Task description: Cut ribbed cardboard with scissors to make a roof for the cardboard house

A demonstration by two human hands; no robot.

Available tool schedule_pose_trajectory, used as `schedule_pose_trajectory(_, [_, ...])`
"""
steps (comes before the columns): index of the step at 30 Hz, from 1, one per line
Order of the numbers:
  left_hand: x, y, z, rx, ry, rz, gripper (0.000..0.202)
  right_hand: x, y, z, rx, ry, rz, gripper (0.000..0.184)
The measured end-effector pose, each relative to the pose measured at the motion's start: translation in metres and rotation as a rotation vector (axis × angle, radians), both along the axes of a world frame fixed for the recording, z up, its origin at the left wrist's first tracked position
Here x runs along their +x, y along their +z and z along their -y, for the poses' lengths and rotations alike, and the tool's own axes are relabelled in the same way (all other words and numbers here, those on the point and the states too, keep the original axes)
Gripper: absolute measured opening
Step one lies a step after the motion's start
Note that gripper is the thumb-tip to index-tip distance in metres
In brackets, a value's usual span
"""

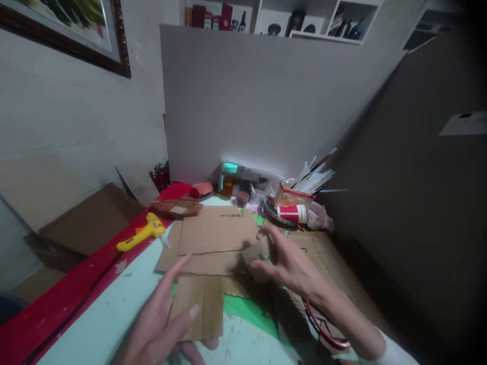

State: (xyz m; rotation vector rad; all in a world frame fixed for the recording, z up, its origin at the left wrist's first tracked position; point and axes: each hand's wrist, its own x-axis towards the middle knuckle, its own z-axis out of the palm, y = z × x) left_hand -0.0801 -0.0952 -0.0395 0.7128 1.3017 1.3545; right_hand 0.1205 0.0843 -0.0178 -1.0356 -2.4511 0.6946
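My left hand (160,319) holds a small folded cardboard piece (211,306) near the front of the table, thumb on top and fingers underneath. My right hand (292,263) is further forward and to the right, its thumb and fingers around a smaller cardboard piece (254,253); part of that piece is hidden behind the fingers. Between and beyond the hands lie flat cardboard sheets (216,230), the top one with dark printing. Beneath them shows a green sheet (247,312).
A yellow glue gun (142,234) lies at the left with its cord running toward me. At the back stand a jar with a teal lid (228,180) and a box of sticks (297,195). A red-and-white cup (292,213) lies at the right, above more cardboard (319,248).
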Motion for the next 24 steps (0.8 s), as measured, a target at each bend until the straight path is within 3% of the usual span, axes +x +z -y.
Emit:
schedule_pose_trajectory(4, [0.005,-0.005,0.002,-0.029,-0.099,-0.012,0.082,0.021,0.012,0.035,-0.125,-0.019,-0.313,0.062])
schedule_pose_trajectory(8, [0.017,-0.007,0.004,-0.048,-0.253,-0.056,0.074,0.034,0.013,0.076,-0.455,0.004,-0.711,0.072])
schedule_pose_trajectory(10, [0.027,-0.002,0.004,-0.039,-0.313,-0.026,0.075,0.036,0.010,0.093,-0.524,-0.045,-0.802,0.080])
schedule_pose_trajectory(14, [0.047,0.010,0.003,-0.058,-0.353,0.100,0.079,0.038,0.002,0.113,-0.421,-0.151,-0.826,0.082])
schedule_pose_trajectory(20, [0.066,0.022,0.002,-0.074,-0.335,0.008,0.068,0.033,-0.007,0.122,-0.187,-0.152,-0.798,0.064])
schedule_pose_trajectory(24, [0.074,0.029,0.001,-0.066,-0.289,0.064,0.065,0.032,-0.014,0.122,-0.017,-0.123,-0.802,0.059])
